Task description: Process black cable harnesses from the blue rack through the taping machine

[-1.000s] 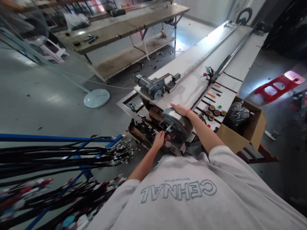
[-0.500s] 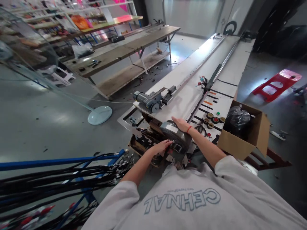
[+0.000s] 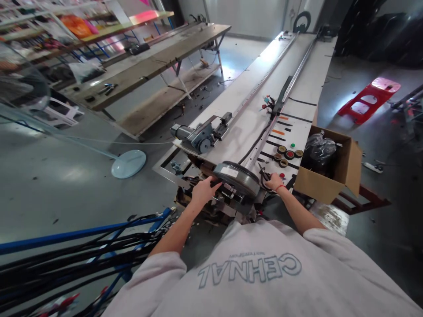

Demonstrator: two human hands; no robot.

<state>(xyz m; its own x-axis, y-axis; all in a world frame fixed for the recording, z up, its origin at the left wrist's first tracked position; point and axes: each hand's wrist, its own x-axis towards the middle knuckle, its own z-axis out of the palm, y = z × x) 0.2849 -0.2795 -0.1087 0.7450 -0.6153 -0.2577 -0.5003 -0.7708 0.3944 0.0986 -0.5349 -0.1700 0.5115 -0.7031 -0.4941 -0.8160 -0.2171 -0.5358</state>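
My right hand [image 3: 275,182] is closed at the handles of dark scissors [image 3: 263,173] on the white bench's near end. Their blades point away from me. My left hand [image 3: 203,193] is beside a large round grey reel [image 3: 237,178] with a white label on its top. The thumb and fingers come together at a dark part by the reel's near left edge; what they hold is too small to make out. Dark mechanical parts [image 3: 228,193] sit below the reel, partly hidden.
Several tape rolls [image 3: 290,154] lie on the long white bench [image 3: 244,136] with a rail and a motor unit [image 3: 198,136]. A cardboard box [image 3: 317,185] stands right, a red stool [image 3: 368,101] beyond it. Black cables hang on a blue rack [image 3: 82,233] at left.
My right hand has left the reel's top and moved right to the scissors. My left hand has shifted left along the reel's near side. The view has turned slightly.
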